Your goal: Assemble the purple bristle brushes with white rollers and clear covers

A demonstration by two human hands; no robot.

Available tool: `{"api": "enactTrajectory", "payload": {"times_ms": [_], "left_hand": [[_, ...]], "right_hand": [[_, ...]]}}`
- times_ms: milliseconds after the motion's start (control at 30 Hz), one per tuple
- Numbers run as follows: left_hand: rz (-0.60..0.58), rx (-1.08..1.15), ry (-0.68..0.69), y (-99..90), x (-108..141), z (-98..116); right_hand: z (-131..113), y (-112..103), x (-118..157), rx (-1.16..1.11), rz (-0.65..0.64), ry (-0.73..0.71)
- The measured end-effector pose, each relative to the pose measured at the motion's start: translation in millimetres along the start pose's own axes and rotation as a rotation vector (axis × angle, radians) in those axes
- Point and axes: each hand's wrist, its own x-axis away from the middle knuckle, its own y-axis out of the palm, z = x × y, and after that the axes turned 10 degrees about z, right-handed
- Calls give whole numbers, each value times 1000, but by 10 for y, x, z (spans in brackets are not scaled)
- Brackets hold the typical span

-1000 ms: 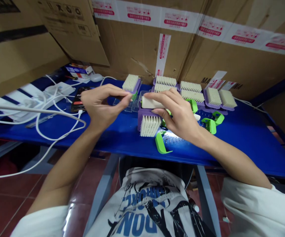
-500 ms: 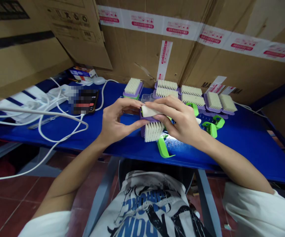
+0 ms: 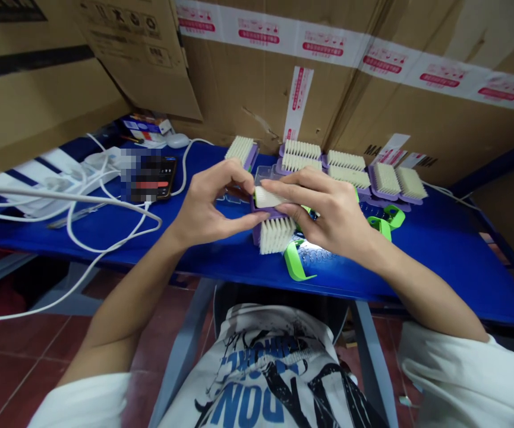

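A purple scrub brush (image 3: 278, 236) with pale bristles is held over the blue table between my two hands, bristles downward. On its upper side sits a white ribbed piece (image 3: 266, 197). My left hand (image 3: 214, 205) curves around the left end, thumb on the purple base and fingertips at the top edge. My right hand (image 3: 328, 205) grips from the right, with fingers over the white piece and thumb at its near side. Below the right hand are a bright green curved part (image 3: 296, 261) and a cluster of clear springs or coils (image 3: 317, 254).
Finished-looking brushes (image 3: 346, 172) lie bristles up along the back, with another brush (image 3: 241, 150) farther left. Green curved parts (image 3: 388, 223) rest right. A phone (image 3: 158, 178), white cables (image 3: 72, 229) and a power strip (image 3: 51, 190) occupy the left. Cardboard (image 3: 248, 77) walls the back.
My left index finger has lifted and bent slightly at the brush's top edge. The right hand stays over the white piece, and the view has shifted a little.
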Motion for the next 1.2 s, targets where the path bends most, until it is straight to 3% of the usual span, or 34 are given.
{"api": "enactTrajectory", "payload": {"times_ms": [133,267,433,700,933,1200], "left_hand": [[-10,-22,-1,-5,-18,20],[-18,-51,94,-19,-32,38],[-17,-28,-58,1,41,72],[67,69,-102,121,174,-9],[128,140,-94,200,214,-12],[116,54,-46,158,152,101]], "right_hand": [[-51,-10,-29,16,-44,61],[-83,-3,-45,15,-70,94],[-57,1,-51,4,-77,130],[32,-75,-116,-140,-52,175],[73,-61,-112,-238,28,194],[-6,-187,-149,-143,-84,151]]}}
